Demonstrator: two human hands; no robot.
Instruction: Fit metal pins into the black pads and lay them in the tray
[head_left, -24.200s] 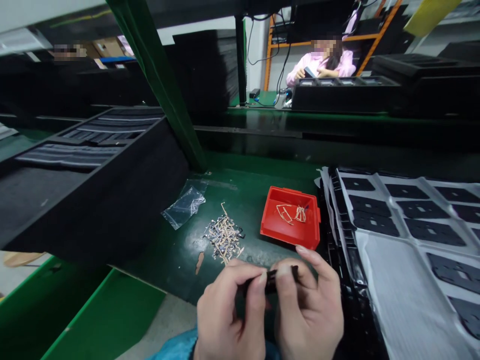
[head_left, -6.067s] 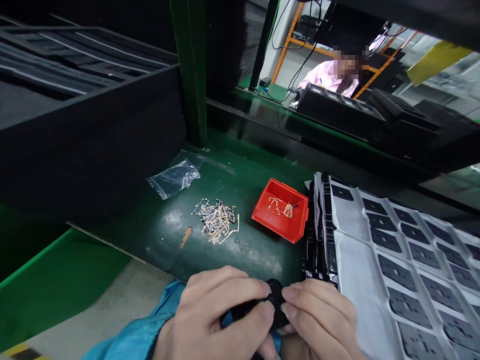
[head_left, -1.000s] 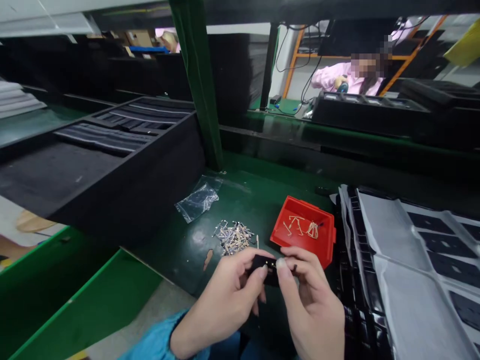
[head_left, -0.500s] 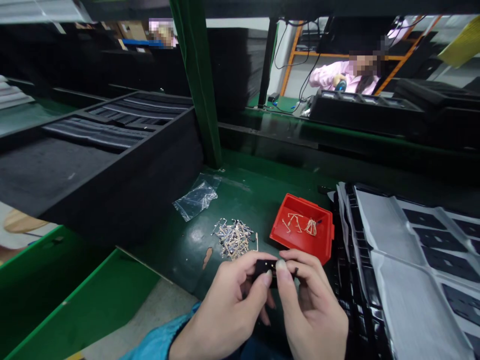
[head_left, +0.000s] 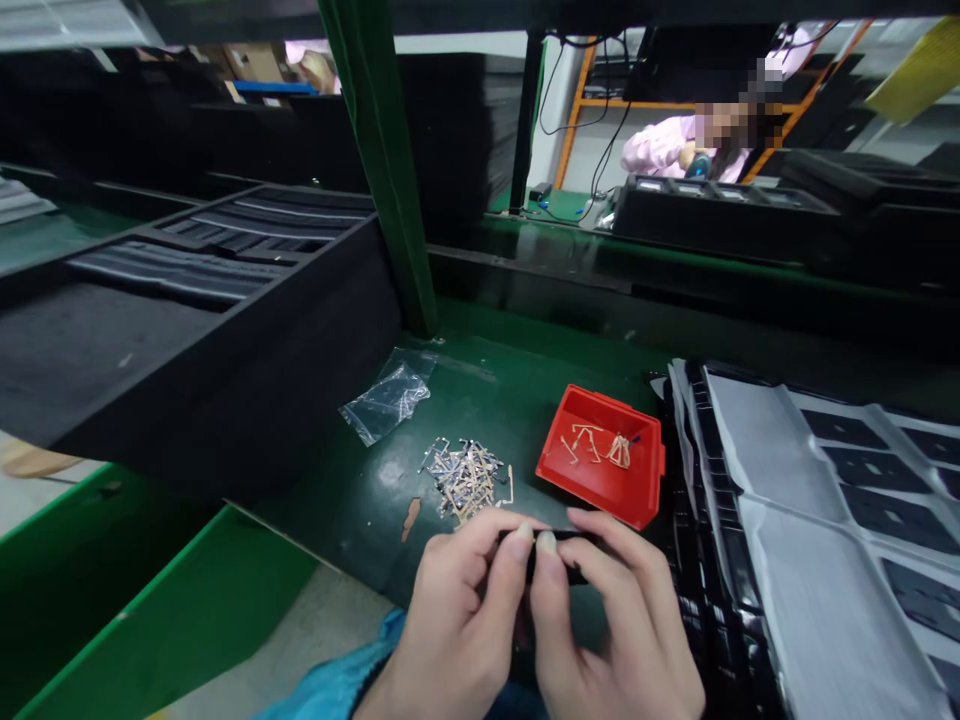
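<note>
Both my hands meet at the bottom centre over the green bench edge. My left hand (head_left: pixel 461 620) and my right hand (head_left: pixel 615 630) pinch a small flat black part (head_left: pixel 564 558) between thumbs and fingertips; most of the part is hidden by my fingers. Just beyond them lies a heap of small metal and tan clips (head_left: pixel 463 478). A red bin (head_left: pixel 600 455) with a few tan pieces stands right of the heap.
A stack of black trays (head_left: pixel 832 520) with black parts under white sheets fills the right. A clear plastic bag (head_left: pixel 386 397) lies further back. A large black foam rack (head_left: pixel 187 330) sits left, beside a green post (head_left: pixel 382 170). A person in pink works at a far bench.
My hands have dropped slightly toward me and my thumbs have closed over the black part, hiding more of it. The view has shifted a little.
</note>
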